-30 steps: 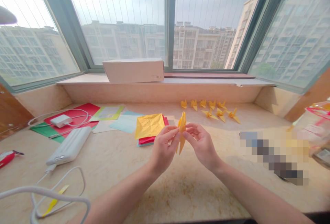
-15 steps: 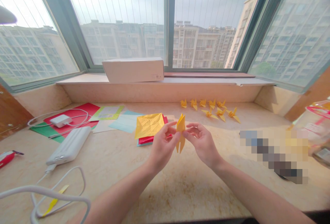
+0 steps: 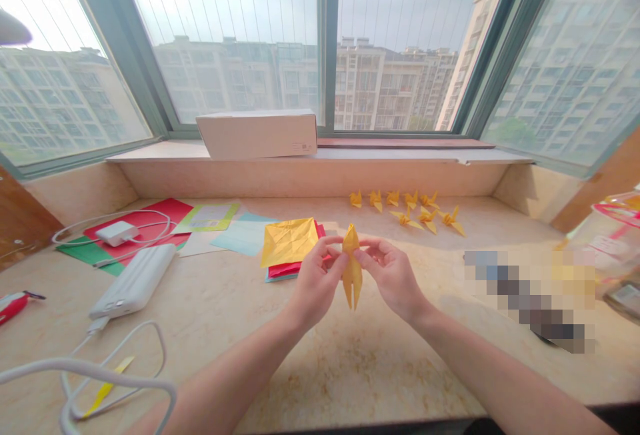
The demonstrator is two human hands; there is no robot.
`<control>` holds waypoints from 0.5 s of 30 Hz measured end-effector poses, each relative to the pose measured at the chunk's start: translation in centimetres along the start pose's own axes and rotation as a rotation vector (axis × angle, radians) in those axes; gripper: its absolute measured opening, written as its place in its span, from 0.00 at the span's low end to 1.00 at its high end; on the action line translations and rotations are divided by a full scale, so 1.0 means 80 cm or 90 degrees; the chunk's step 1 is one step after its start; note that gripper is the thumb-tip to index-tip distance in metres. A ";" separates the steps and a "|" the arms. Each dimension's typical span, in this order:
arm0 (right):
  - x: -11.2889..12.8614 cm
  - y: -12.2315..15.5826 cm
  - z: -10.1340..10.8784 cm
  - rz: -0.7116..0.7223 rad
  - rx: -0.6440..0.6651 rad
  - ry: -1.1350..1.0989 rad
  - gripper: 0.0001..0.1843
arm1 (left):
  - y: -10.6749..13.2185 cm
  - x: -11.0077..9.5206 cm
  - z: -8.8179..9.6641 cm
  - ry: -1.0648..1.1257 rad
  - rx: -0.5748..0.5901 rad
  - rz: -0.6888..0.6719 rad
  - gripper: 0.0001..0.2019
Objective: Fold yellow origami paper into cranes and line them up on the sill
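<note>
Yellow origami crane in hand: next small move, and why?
Probably ease its wings apart with the fingers: the yellow paper crane is folded narrow, pinched between the left hand and right hand, while the row of yellow cranes beyond appears to have wings spread.

Marble counter (image 3: 360, 375), yellow paper cranes (image 3: 406, 218), white power bank (image 3: 133, 281)

1. Golden-yellow origami crane (image 3: 351, 268) between the left hand (image 3: 316, 281) and right hand (image 3: 393, 278).
2. Yellow paper sheet (image 3: 289, 242) with a criss-cross crease pattern, just beyond the left hand.
3. Red and teal paper (image 3: 283, 272) beneath that sheet.
4. Yellow paper cranes (image 3: 405, 207) beyond the right hand.
5. Red and green paper sheets (image 3: 173, 211) well left of the hands.
</note>
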State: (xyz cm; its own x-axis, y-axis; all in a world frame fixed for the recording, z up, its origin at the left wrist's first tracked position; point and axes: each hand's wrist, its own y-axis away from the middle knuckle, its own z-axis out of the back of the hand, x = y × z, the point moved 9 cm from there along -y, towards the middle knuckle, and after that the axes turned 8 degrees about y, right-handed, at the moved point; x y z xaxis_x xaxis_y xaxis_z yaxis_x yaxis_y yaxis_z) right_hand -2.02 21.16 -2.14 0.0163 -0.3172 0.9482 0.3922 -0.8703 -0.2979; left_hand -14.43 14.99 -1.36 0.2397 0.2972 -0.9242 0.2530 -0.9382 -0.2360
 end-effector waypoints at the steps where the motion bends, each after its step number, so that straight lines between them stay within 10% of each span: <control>1: 0.000 0.000 0.001 0.000 -0.003 -0.003 0.20 | 0.000 0.000 -0.001 0.013 -0.001 0.001 0.16; 15: 0.003 -0.001 -0.009 -0.028 0.072 -0.097 0.20 | -0.003 -0.007 0.003 -0.015 0.007 -0.060 0.15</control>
State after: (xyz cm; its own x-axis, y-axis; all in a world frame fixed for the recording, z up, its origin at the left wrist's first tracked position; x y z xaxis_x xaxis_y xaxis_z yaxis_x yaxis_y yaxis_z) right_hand -2.72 20.89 -1.95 0.1327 -0.2118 0.9682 0.4969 -0.8310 -0.2499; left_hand -14.81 15.02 -0.88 0.1925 0.3804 -0.9046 0.2629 -0.9081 -0.3259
